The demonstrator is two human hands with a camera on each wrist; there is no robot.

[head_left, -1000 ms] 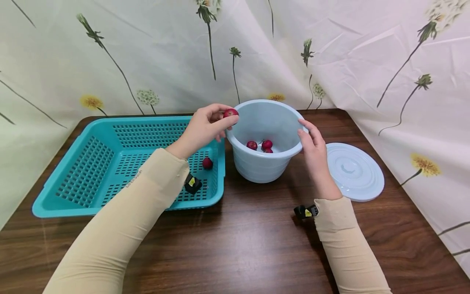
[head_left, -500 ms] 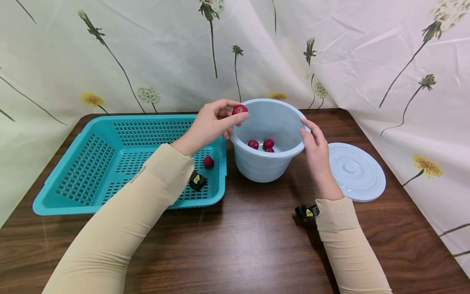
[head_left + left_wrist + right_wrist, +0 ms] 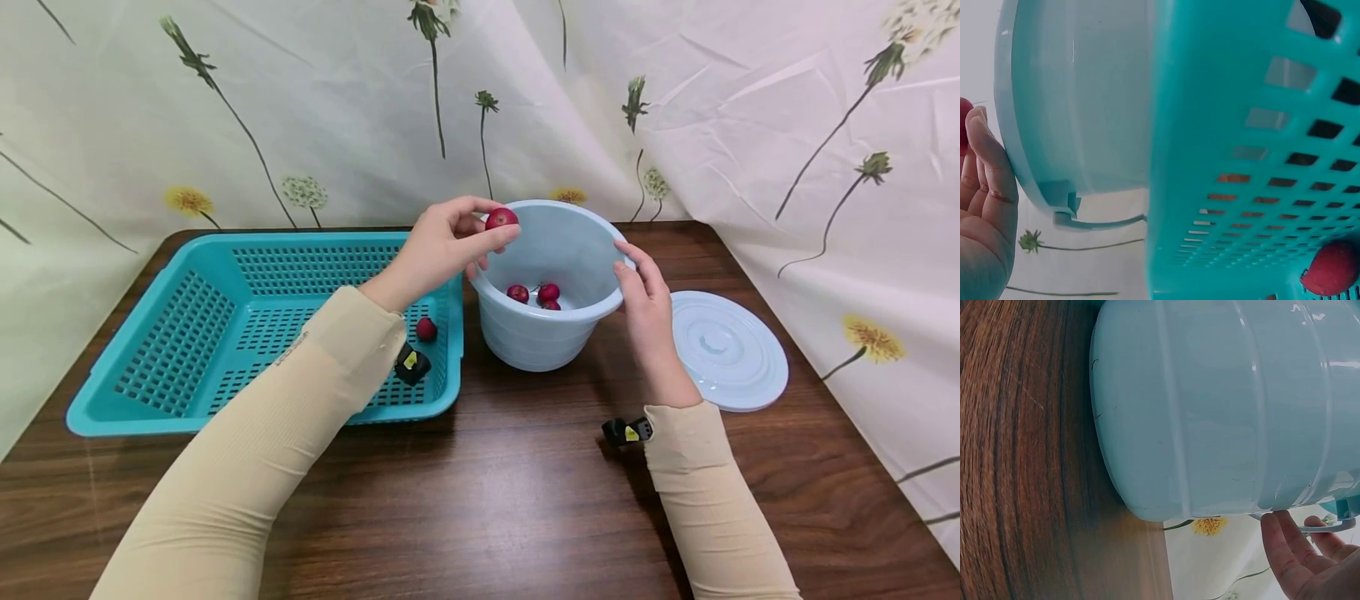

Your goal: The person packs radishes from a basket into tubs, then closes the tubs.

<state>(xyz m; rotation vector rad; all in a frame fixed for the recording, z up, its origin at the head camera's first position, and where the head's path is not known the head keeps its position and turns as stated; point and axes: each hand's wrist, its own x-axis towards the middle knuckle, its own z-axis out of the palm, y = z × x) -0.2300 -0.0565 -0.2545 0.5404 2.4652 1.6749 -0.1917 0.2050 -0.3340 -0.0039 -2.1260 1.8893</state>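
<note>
My left hand [image 3: 450,242] pinches a small red apple [image 3: 501,218] between thumb and fingers, over the left rim of a light blue bucket [image 3: 536,337]. In the left wrist view, part of that hand [image 3: 988,200] shows beside the bucket's rim, with the apple cut off by the frame edge. My right hand [image 3: 647,304] grips the bucket's right rim, its fingers [image 3: 1285,550] against the outer wall near the handle. Several small red apples [image 3: 517,293] lie at the bottom of the bucket. One more apple [image 3: 426,329] sits in the turquoise basket [image 3: 172,333].
The basket stands left of the bucket on a dark wooden table [image 3: 495,500]. A light blue lid [image 3: 727,350] lies flat at the right. Behind the table hangs a flower-print cloth [image 3: 360,108]. Black wrist cameras [image 3: 412,365] hang below both sleeves.
My left hand has moved right with the apple, from the bucket's left edge to slightly over its opening. The right hand stays on the rim.
</note>
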